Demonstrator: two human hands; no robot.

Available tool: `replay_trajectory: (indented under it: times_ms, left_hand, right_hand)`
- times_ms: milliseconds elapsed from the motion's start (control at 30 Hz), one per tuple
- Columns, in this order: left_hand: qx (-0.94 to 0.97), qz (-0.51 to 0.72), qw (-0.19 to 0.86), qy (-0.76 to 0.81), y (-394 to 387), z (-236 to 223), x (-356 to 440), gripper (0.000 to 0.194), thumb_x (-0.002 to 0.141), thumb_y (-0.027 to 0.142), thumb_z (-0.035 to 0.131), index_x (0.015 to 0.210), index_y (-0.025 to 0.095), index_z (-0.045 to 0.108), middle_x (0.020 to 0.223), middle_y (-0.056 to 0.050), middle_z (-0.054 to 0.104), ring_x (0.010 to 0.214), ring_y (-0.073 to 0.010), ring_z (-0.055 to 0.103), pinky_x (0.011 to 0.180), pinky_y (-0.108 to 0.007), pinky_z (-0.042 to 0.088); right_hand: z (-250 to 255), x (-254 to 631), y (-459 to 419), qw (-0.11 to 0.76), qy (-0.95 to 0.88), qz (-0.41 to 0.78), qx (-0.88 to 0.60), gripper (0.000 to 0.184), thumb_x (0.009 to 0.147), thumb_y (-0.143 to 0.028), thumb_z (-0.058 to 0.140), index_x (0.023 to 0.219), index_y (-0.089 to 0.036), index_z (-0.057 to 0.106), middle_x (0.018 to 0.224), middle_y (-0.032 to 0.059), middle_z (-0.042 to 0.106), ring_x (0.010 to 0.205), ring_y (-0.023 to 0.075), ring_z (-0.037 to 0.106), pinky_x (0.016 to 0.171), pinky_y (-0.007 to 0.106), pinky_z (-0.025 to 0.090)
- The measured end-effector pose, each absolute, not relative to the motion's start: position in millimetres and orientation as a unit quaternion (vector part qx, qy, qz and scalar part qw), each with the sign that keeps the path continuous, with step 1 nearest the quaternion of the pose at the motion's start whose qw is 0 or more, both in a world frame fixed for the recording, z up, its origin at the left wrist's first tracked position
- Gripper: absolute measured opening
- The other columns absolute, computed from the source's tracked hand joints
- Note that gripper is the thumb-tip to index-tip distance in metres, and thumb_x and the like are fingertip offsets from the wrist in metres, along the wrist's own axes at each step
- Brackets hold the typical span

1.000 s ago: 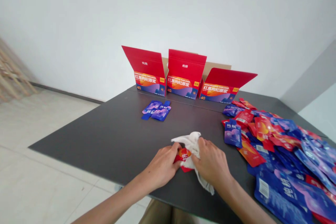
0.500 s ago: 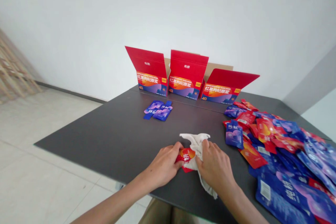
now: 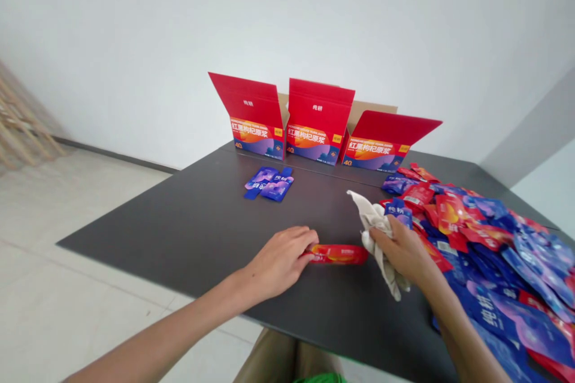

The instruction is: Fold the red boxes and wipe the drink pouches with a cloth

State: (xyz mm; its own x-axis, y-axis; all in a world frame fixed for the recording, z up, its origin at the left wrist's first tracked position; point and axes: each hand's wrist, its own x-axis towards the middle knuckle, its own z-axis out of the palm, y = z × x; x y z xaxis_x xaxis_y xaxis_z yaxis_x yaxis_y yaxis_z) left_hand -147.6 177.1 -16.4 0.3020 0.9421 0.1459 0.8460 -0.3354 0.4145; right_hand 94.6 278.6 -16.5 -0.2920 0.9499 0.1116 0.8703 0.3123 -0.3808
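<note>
Pinched by one end between the thumb and fingers of my left hand (image 3: pixel 285 257) is a red pouch (image 3: pixel 339 254), seen almost edge-on above the dark table (image 3: pixel 202 239). My right hand (image 3: pixel 402 248) is closed around a bunched white cloth (image 3: pixel 377 227), just beyond the pouch's far end and apart from it. Part of the cloth hangs below the fingers. To the right of that hand lies a large heap of red and blue pouches (image 3: pixel 487 215), partly hidden by my right arm.
Three open red boxes, a left one (image 3: pixel 256 137), a middle one (image 3: pixel 314 143) and a right one (image 3: pixel 371 154), stand at the back with lids raised. Before them lie blue pouches (image 3: pixel 269 184). A pale wall rises behind. Wooden slats (image 3: pixel 22 119) lean at the far left.
My right hand has moved right and slightly up with the cloth, coming off the pouch. The pouch has turned from face-up to nearly edge-on in my left hand.
</note>
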Motion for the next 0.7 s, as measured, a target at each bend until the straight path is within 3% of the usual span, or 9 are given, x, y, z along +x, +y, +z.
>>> replay_trajectory:
  times_ms: [100,167,400,567,700]
  left_hand:
    - [0.863,0.152,0.036,0.48,180,-11,-154,0.024,0.091,0.013,0.03,0.087,0.019,0.053,0.095,-0.006,0.056,0.088,-0.0179,0.049,0.079,-0.029,0.035]
    - [0.895,0.122,-0.001,0.429,180,-17,-157,0.027,0.092,0.014,0.03,0.091,0.02,0.056,0.097,-0.007,0.057,0.087,-0.0181,0.049,0.078,-0.03,0.035]
    - [0.937,0.164,-0.033,0.308,176,-57,-164,0.025,0.091,0.014,0.035,0.077,0.016,0.056,0.077,-0.005,0.058,0.076,-0.0157,0.05,0.072,-0.03,0.04]
    - [0.934,0.16,-0.021,0.32,175,-58,-164,0.023,0.089,0.01,0.035,0.086,0.015,0.057,0.083,-0.005,0.06,0.08,-0.016,0.052,0.077,-0.03,0.042]
    - [0.929,0.149,-0.005,0.339,176,-58,-163,0.022,0.087,0.008,0.037,0.091,0.015,0.057,0.087,-0.005,0.061,0.082,-0.0159,0.053,0.078,-0.029,0.043]
  right_hand:
    - [-2,99,269,0.255,-0.786,0.147,-0.544,0.028,0.083,-0.048,0.04,0.077,-0.021,0.046,0.068,-0.0001,0.057,0.063,0.0149,0.053,0.056,0.023,0.032]
    - [1,91,255,0.266,-0.795,0.15,-0.524,0.027,0.083,-0.047,0.041,0.077,-0.021,0.045,0.068,-0.0004,0.056,0.063,0.0145,0.052,0.056,0.023,0.032]
    - [-30,30,210,0.117,-0.88,0.085,-0.452,0.014,0.076,-0.027,0.049,0.089,-0.021,0.049,0.087,0.0037,0.059,0.081,0.018,0.055,0.068,0.026,0.034]
    - [-32,27,223,0.084,-0.843,0.014,-0.531,0.017,0.078,-0.029,0.047,0.092,-0.019,0.05,0.088,0.0066,0.06,0.083,0.021,0.056,0.069,0.028,0.035]
    - [-29,32,228,0.081,-0.876,0.022,-0.474,0.019,0.076,-0.029,0.05,0.092,-0.019,0.05,0.089,0.0063,0.061,0.085,0.0208,0.056,0.07,0.028,0.036]
